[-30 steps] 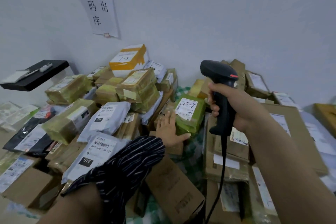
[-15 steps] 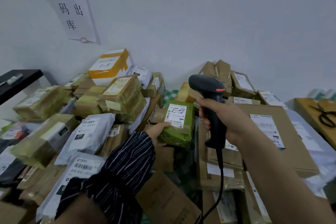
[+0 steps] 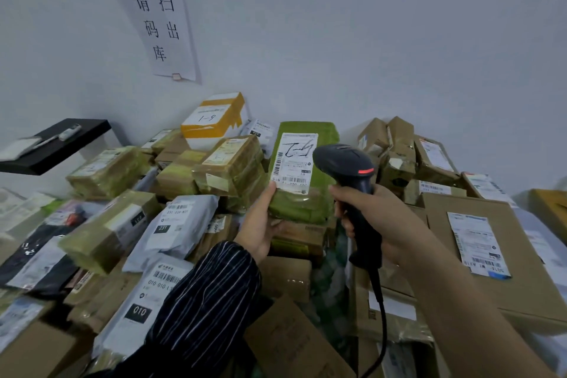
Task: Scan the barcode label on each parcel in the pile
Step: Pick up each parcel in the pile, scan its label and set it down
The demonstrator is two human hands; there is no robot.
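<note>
- The pile of parcels (image 3: 171, 224) is filling the lower half of the frame from the left edge to the right edge; boxes and bags are leaning on each other against the white wall, many with their stickers facing up, so I think they are waiting for their turn.
- A big brown box (image 3: 460, 285) is lying flat at the lower right with its own white sticker facing up; no hand is touching it.
- A paper sign (image 3: 159, 27) is hanging on the wall at the upper left, above the pile.
- The green parcel (image 3: 306, 209) is standing up in the middle of the frame, lifted above the pile; its front is facing the person, which I think is to let the scanner see it.
- The left hand (image 3: 260, 230) is coming out of a striped sleeve (image 3: 208, 294) and gripping the green parcel at its lower left corner; the thumb is pressing on the front and the fingers are going under; holding it low down is leaving most of the bars showing.
- The right hand (image 3: 380, 221) is wrapping tight round the handle of the black scanner (image 3: 346, 163), just right of the parcel; the scanner's head is pointing toward the sticker; I cannot tell if it is touching the parcel.
- The barcode label (image 3: 294, 163) is sitting on the parcel's front; no red light is showing on it, so I think the scan is only just starting.
</note>
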